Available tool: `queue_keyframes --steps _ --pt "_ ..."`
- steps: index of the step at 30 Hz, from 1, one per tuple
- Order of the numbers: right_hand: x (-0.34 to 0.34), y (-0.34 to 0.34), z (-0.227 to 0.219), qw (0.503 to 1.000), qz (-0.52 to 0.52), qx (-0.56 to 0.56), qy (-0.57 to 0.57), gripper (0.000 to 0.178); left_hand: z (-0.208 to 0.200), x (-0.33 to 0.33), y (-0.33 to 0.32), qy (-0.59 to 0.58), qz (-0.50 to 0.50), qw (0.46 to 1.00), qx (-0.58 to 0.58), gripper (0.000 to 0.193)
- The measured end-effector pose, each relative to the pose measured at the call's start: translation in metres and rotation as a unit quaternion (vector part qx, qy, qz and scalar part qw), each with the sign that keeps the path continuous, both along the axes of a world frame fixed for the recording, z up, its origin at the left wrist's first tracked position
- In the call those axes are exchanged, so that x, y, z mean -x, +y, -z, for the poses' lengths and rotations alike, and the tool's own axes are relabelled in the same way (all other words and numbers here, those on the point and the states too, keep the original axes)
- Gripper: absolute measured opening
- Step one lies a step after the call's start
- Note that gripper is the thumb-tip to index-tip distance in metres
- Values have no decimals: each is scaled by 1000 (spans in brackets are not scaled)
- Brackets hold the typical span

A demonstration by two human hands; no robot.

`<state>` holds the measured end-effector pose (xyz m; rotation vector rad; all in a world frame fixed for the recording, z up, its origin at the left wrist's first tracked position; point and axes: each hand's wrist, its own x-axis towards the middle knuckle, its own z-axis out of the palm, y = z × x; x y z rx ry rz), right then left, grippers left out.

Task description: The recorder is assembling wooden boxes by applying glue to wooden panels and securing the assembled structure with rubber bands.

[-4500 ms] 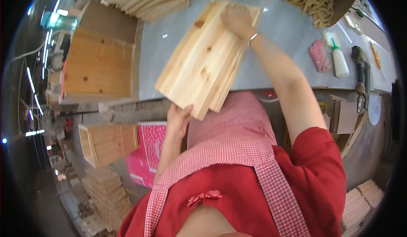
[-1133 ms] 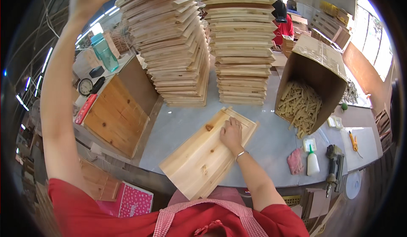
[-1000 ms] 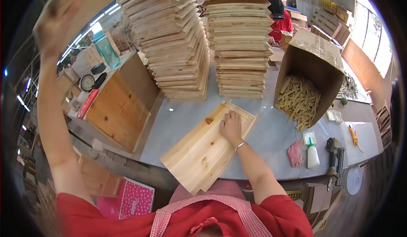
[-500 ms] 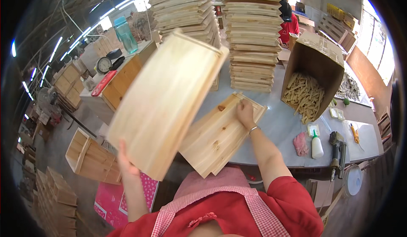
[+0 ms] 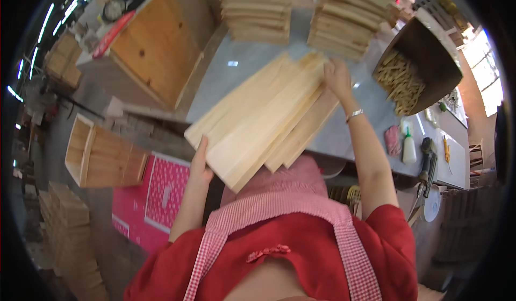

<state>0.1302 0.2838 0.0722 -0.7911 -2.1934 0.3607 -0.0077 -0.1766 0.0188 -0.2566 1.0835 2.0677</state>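
A pale wooden panel [image 5: 252,112] lies aslant over the near part of the grey table [image 5: 226,80]. My left hand [image 5: 200,167] grips its near left edge, thumb on top and the other fingers mostly hidden underneath. At the far right end my right hand [image 5: 337,79], with a bracelet at the wrist, is closed on the panel's edge; its fingers are somewhat blurred. Under this panel, more wooden panels [image 5: 303,137] stick out on the right side, their corners reaching past the table's front edge toward my checked apron [image 5: 285,185].
Behind stand two tall stacks of panels [image 5: 255,10]. At right are a tipped cardboard box [image 5: 430,59] of wooden strips, a pink cloth [image 5: 392,139], a white bottle [image 5: 409,149] and a power tool [image 5: 427,158]. At left are a wooden cabinet [image 5: 156,48] and an open wooden box [image 5: 110,156].
The raised, tilted panel has come down onto the other panels. My right hand has shifted from the lower panels to the upper one's far end. The view has tipped downward.
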Motion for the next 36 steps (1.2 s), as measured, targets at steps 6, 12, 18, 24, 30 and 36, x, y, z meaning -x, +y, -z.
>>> queue_keyframes --steps 6,12,18,24,30,36 --pt "73 -40 2 988 -36 -11 -151 46 -16 -11 -2 35 0 999 13 59" --pt "98 -55 4 969 -52 64 -233 41 -31 -41 -16 106 -8 991 75 65" --pt "115 -68 -79 996 -78 52 9 53 -96 -23 -47 361 -83 914 166 55" --pt "102 -67 -106 911 -157 307 225 57 -119 23 -61 682 24 698 218 36" --pt "59 -49 -29 904 -119 303 279 58 -86 22 -49 830 51 486 268 39" --pt "-12 -55 30 986 44 150 64 55 -66 23 -62 833 272 395 278 73"
